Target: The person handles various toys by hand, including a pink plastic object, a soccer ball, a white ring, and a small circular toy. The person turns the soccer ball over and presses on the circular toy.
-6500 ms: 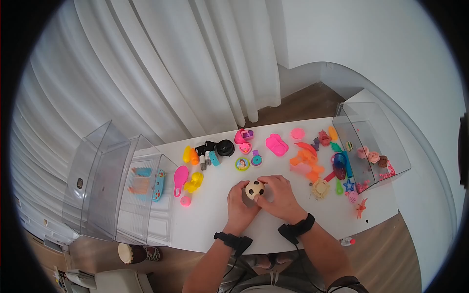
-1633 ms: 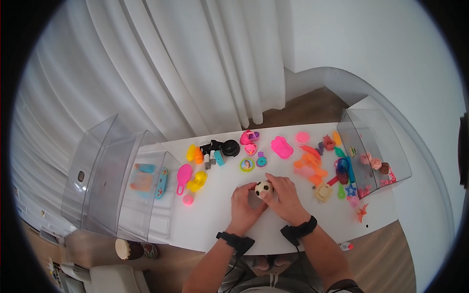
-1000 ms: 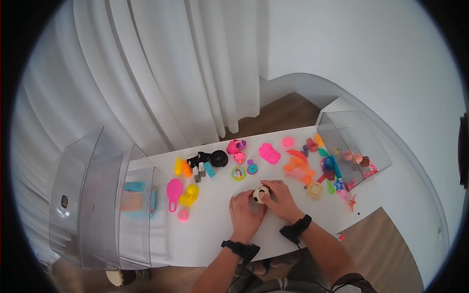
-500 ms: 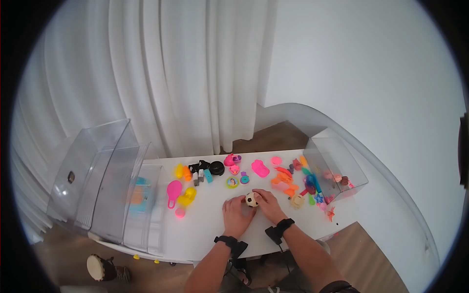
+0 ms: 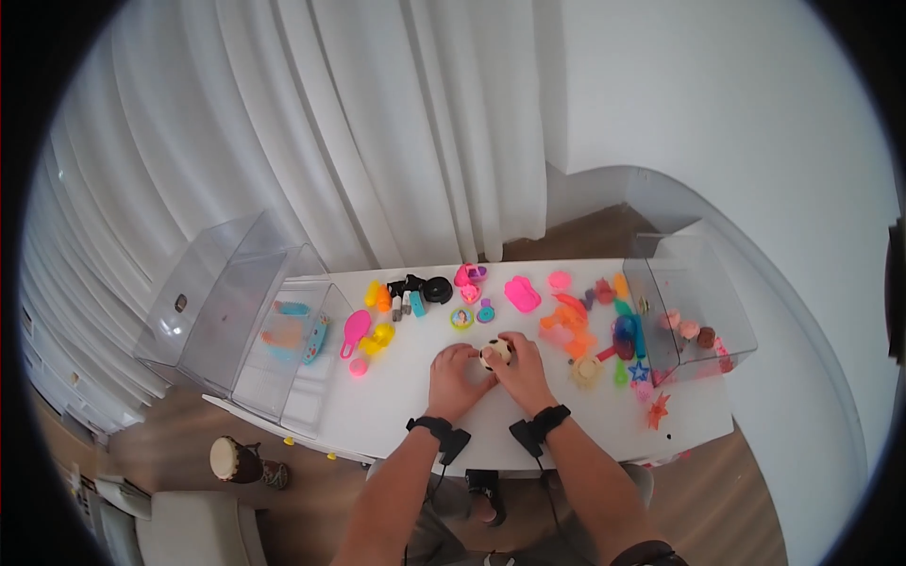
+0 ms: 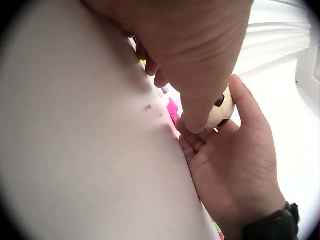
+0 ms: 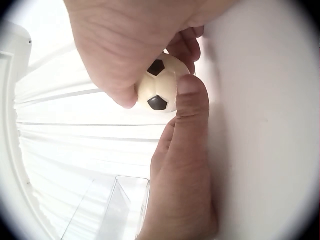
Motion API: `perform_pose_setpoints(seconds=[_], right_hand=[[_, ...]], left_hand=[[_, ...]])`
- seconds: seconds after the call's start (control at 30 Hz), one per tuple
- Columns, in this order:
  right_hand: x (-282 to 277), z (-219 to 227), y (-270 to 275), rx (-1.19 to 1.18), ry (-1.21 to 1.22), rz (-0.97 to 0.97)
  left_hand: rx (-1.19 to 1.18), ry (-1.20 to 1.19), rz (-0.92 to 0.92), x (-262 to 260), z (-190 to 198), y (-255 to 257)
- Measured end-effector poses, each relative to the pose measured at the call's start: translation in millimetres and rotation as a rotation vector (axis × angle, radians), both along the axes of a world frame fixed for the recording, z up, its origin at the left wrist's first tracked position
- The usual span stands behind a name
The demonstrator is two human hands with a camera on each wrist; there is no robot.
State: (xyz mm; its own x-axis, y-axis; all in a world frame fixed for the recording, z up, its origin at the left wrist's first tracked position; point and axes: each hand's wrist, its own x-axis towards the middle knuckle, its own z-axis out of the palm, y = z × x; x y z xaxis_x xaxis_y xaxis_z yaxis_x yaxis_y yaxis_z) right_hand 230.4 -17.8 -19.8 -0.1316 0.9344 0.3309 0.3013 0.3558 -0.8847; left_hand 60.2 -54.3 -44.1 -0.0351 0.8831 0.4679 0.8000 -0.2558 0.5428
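Note:
A small cream toy soccer ball (image 5: 495,356) with black patches sits between my hands, over the near middle of the white table (image 5: 396,415). My right hand (image 5: 525,377) grips it, the thumb on one side and fingers on the other, as the right wrist view shows around the ball (image 7: 161,86). From the other side my left hand (image 5: 455,385) holds it too, its thumb lying against the surface and its forefinger at the left edge. In the left wrist view the left thumb covers part of the ball (image 6: 226,110).
Clear plastic bins stand at the left (image 5: 245,311) and right (image 5: 694,311) table ends. Toys line the back: a pink paddle (image 5: 356,330), yellow duck-like toy (image 5: 377,338), black round piece (image 5: 437,290), pink tray (image 5: 521,294), orange toys (image 5: 566,325) and a red starfish-like toy (image 5: 658,410).
The head view has swung about, shifting the table in frame. Both hands stay on the ball, which now shows its black patches in different places.

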Motion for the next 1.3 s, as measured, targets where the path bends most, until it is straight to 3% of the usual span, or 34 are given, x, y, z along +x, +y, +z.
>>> perform_pose_setpoints(seconds=[0.1,0.27,0.53,0.77,0.83,0.97,1.2,1.27,1.3], right_hand=[[1,-10,5,0.153,-0.015,-0.011],[0,-13,4,0.134,0.015,-0.048],[-5,0,-3,0.018,0.048,-0.046],[-16,6,-1,-0.03,-0.137,-0.045],[-19,4,-2,-0.236,0.167,-0.007],[-13,2,3,-0.273,0.027,0.01],[-9,-28,14,-0.273,0.095,0.087],[-5,-31,16,0.013,-0.089,0.1],[-1,-29,15,-0.004,-0.08,0.082]], left_hand=[[-0.035,-0.008,-0.003,1,5,0],[-0.026,-0.012,-0.009,0,2,2],[-0.001,-0.058,-0.029,-1,-3,3],[-0.022,-0.148,-0.031,-4,-2,-2],[0.022,-0.167,-0.032,-7,-2,-2],[-0.017,-0.223,-0.085,-11,-2,-4],[-0.104,-0.211,-0.159,-11,8,-5],[-0.135,-0.257,-0.211,-16,14,3],[-0.155,-0.25,-0.226,-19,14,10]])
